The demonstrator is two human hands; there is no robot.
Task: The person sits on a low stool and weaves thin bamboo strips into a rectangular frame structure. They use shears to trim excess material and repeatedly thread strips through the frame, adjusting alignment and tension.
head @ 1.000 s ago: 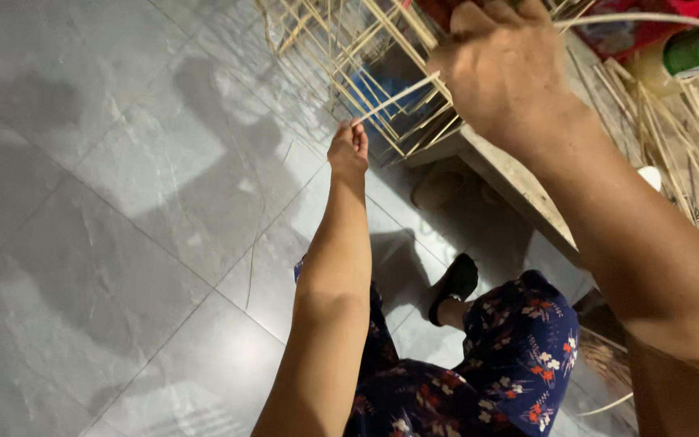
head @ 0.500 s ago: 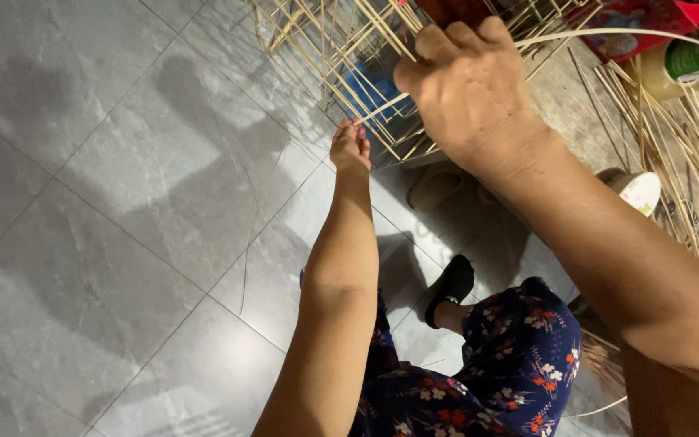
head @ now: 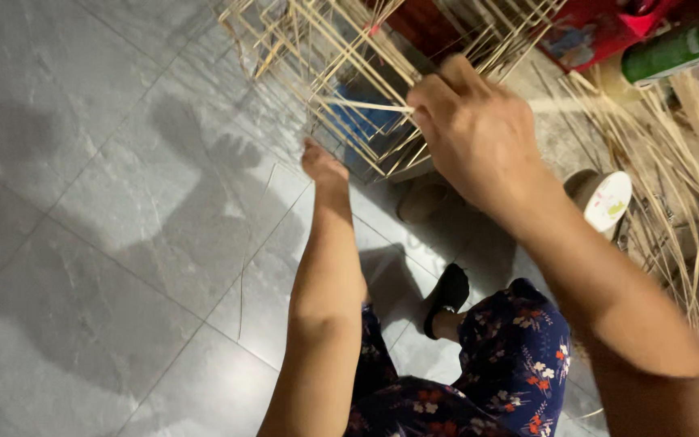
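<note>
Right hand [head: 479, 137] up at the far side, fingers pinched on a thin bamboo strip [head: 366, 105] that pokes out left from the woven bamboo frame [head: 341, 73]. Left hand [head: 323, 166] reaches low to the frame's near edge, touching it; whether it grips, I cannot tell. Loose bamboo strips [head: 681, 162] lie heaped at right, above the grey tiled floor [head: 107, 243].

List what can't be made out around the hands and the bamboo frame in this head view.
- Right hand: fingertips curl out of sight behind its own back.
- Left hand: its grip is hidden by its own back.
- Bamboo frame: top cut off by the picture's edge.
- Green bottle: blurred, cut off at the corner.
</note>
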